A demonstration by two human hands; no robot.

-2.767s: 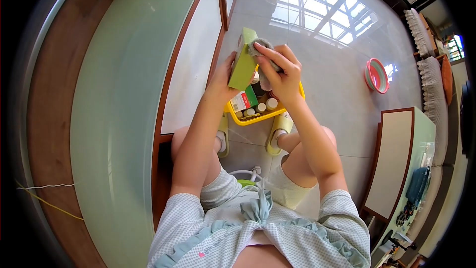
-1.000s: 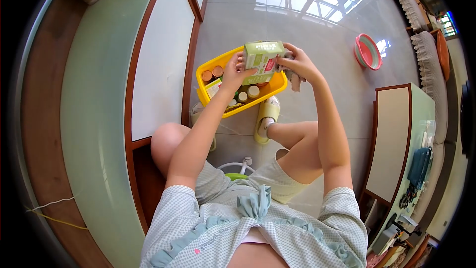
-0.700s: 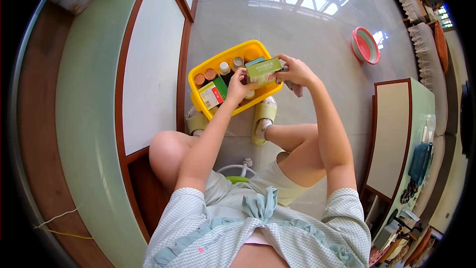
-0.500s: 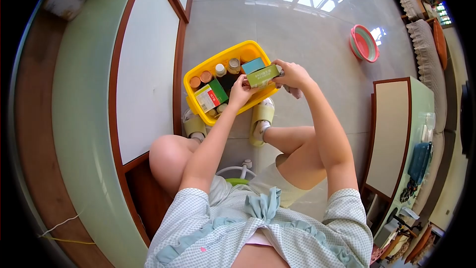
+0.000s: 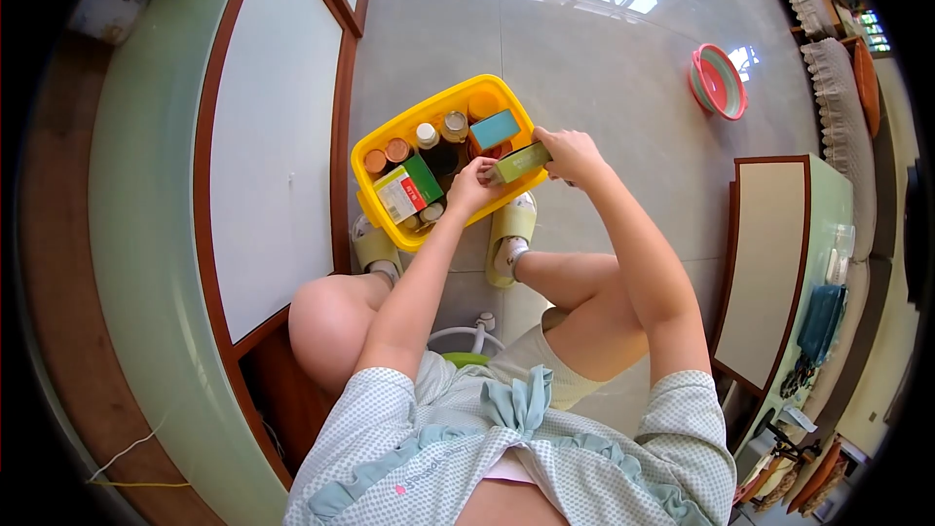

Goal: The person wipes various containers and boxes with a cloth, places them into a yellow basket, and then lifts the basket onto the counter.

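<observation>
A slim green box (image 5: pixel 519 164) is held over the right end of a yellow plastic bin (image 5: pixel 517 105). My right hand (image 5: pixel 573 154) grips the box's far right corner, while the fingers of my left hand (image 5: pixel 470 185) close on its left end. Inside the bin, a blue-topped box (image 5: pixel 495 131) lies just behind the held one. Further left are a green and white box with a red patch (image 5: pixel 409 190), a white-capped dark bottle (image 5: pixel 427 134), a metal-lidded jar (image 5: pixel 455 123) and two orange-brown lids (image 5: pixel 397 149).
The bin stands on a grey tiled floor (image 5: pixel 604 68), close to my slippered feet (image 5: pixel 513 224). To the left runs a white-fronted cabinet (image 5: pixel 278 156). A pink and green basin (image 5: pixel 719 83) sits at the right, beyond a low cabinet (image 5: pixel 765 263).
The green box has turned in my hands, so its broad printed face shows less. My right hand has shifted slightly; the cloth-like item below it is now mostly out of sight.
</observation>
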